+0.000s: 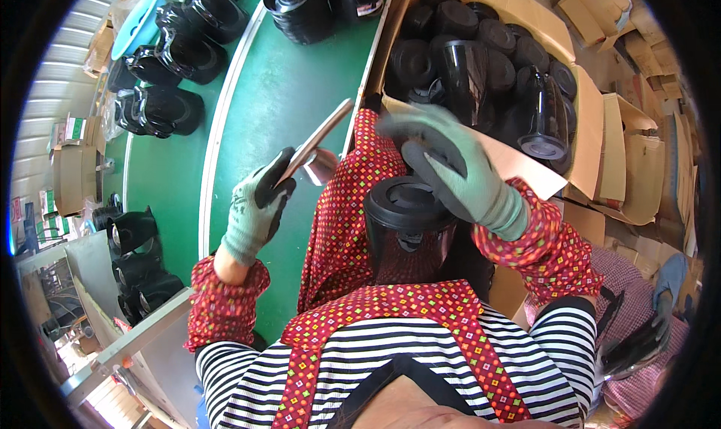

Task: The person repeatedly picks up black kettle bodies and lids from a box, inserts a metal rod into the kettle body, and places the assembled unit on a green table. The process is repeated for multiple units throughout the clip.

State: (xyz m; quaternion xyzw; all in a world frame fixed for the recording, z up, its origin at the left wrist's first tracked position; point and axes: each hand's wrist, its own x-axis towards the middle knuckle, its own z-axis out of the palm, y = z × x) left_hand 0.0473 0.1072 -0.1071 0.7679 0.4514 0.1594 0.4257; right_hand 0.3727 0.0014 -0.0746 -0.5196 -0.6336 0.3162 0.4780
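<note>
My left hand, in a pale green knitted glove with dark palm, is closed on a shiny flat metal piece. That piece is seen nearly edge-on, with a short round metal part beside it. My right hand, gloved alike, hovers with its fingers apart at the right side of a glossy black container; its fingertips are blurred. The container stands upright against my red patterned apron, and a round ridged black top covers it. Whether the right hand touches this top I cannot tell.
On the green work surface stand several black containers at far left and a stack of black round parts at the back. An open cardboard box full of black containers is at right. A co-worker's gloved hand shows at lower right.
</note>
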